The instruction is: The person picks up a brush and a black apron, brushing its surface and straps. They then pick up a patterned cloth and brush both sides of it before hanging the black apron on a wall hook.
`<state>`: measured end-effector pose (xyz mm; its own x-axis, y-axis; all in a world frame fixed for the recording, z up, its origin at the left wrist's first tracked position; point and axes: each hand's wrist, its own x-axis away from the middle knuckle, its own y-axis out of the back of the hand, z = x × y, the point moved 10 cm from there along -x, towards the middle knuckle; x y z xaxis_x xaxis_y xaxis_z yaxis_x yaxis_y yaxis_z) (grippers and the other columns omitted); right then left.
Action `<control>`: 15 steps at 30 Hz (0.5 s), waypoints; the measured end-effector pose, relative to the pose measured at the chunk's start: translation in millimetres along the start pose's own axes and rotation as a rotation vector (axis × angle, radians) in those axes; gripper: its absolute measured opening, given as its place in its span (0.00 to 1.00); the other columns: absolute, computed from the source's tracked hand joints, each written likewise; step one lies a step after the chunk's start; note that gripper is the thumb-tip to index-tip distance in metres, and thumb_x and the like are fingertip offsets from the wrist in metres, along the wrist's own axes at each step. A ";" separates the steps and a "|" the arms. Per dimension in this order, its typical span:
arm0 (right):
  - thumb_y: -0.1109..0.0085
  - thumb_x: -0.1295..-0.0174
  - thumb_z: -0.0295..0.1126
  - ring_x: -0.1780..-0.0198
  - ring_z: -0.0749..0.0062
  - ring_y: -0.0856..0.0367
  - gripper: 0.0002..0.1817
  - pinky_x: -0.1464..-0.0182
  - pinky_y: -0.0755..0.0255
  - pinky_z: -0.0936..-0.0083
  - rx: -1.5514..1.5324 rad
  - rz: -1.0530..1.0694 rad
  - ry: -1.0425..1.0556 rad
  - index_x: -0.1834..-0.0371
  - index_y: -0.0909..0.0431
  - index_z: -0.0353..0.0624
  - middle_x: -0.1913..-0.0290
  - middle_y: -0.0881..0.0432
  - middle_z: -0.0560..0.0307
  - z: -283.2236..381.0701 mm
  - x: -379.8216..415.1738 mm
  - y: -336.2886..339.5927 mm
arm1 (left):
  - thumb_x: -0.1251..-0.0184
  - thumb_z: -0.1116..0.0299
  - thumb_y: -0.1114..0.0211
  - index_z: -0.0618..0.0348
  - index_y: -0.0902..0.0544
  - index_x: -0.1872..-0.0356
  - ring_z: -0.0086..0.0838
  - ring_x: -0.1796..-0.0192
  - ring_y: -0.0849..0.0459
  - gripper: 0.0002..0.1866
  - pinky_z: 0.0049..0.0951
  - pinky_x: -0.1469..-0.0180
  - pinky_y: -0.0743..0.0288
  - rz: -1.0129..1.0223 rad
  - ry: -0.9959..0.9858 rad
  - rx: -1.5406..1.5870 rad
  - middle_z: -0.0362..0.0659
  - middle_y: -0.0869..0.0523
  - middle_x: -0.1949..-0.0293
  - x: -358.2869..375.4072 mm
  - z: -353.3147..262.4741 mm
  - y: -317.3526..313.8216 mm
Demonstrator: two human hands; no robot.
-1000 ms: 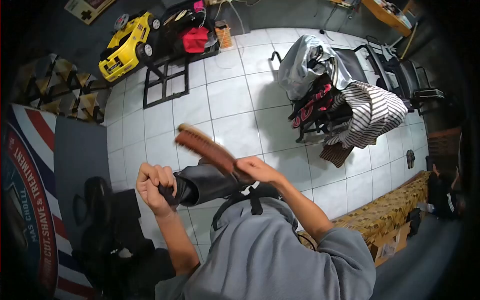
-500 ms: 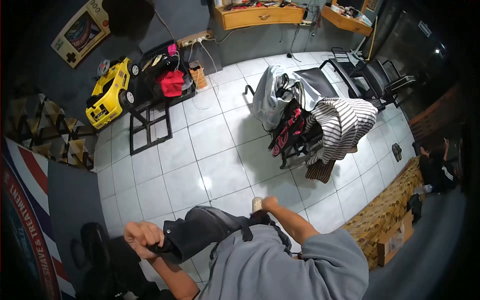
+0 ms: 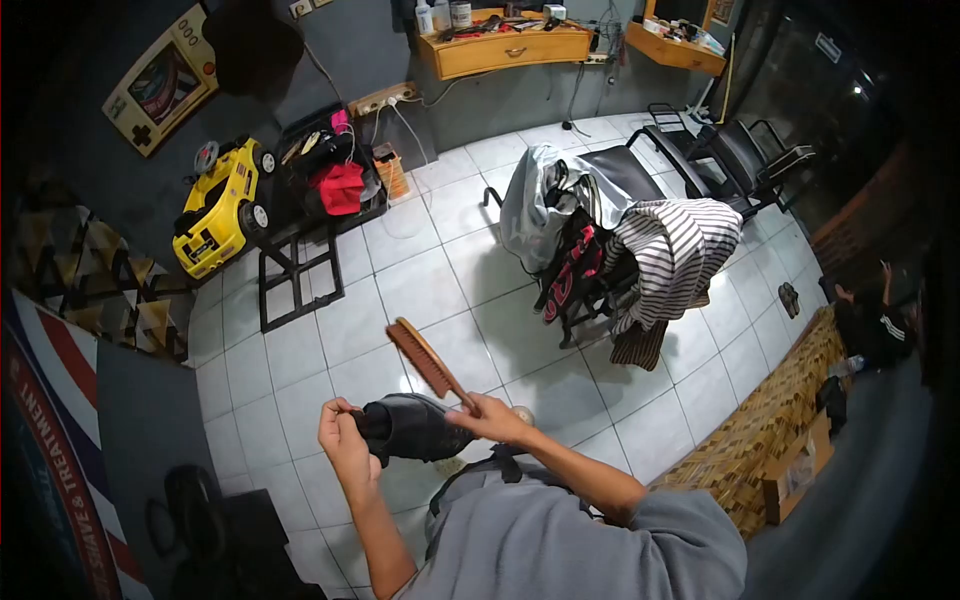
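Note:
My left hand is at the left side, fingers closed on the opening end of a black leather shoe. The shoe lies sideways in front of my waist, its other end pointing right. My right hand grips the handle of a wooden brush with reddish-brown bristles. The brush slants up and left over the shoe, its bristle side turned down toward the left. The right hand overlaps the shoe's right end in this view.
A chair heaped with clothes and a striped cloth stands ahead. At the left are a yellow toy car and a black metal frame. Along the right runs a woven mat with a cardboard box; a person sits beyond.
The brush has come into view in my right hand, which has moved left and up toward the shoe. My left hand and the shoe have shifted up and to the right.

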<state>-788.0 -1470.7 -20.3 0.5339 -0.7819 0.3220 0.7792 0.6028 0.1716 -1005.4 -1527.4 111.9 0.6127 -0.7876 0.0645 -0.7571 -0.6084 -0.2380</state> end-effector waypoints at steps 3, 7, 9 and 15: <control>0.28 0.50 0.49 0.64 0.79 0.33 0.28 0.62 0.34 0.81 -0.089 0.122 0.204 0.61 0.30 0.38 0.68 0.31 0.63 78.1 19.0 -26.6 | 0.39 0.84 0.57 0.59 0.31 0.59 0.22 0.65 0.24 0.11 0.21 0.61 0.27 -0.005 0.078 0.189 0.41 0.24 0.67 10.2 22.8 -10.4; 0.27 0.55 0.47 0.57 0.74 0.31 0.38 0.53 0.34 0.78 -0.058 0.045 0.214 0.46 0.32 0.35 0.62 0.32 0.59 64.0 21.4 -41.1 | 0.39 0.87 0.58 0.59 0.35 0.53 0.27 0.61 0.20 0.16 0.27 0.52 0.24 0.045 0.051 0.203 0.46 0.23 0.63 40.0 17.8 -47.1; 0.28 0.55 0.43 0.54 0.73 0.30 0.37 0.49 0.35 0.78 -0.126 -0.037 0.227 0.46 0.33 0.35 0.60 0.31 0.58 64.7 22.5 -35.5 | 0.40 0.87 0.60 0.63 0.32 0.52 0.28 0.60 0.20 0.17 0.27 0.52 0.24 0.153 0.060 0.172 0.48 0.22 0.61 47.1 25.4 -56.5; 0.27 0.60 0.34 0.62 0.76 0.32 0.32 0.59 0.33 0.79 -0.186 -0.093 0.264 0.54 0.36 0.39 0.64 0.33 0.61 72.1 47.1 -26.5 | 0.38 0.86 0.59 0.72 0.27 0.46 0.26 0.59 0.20 0.21 0.24 0.50 0.25 0.300 0.082 0.004 0.50 0.19 0.58 66.3 40.9 -64.8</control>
<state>-807.2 -1512.0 57.5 0.5054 -0.8610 0.0561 0.8621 0.5066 0.0081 -906.5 -1536.2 91.9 0.3416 -0.9373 0.0686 -0.9005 -0.3473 -0.2618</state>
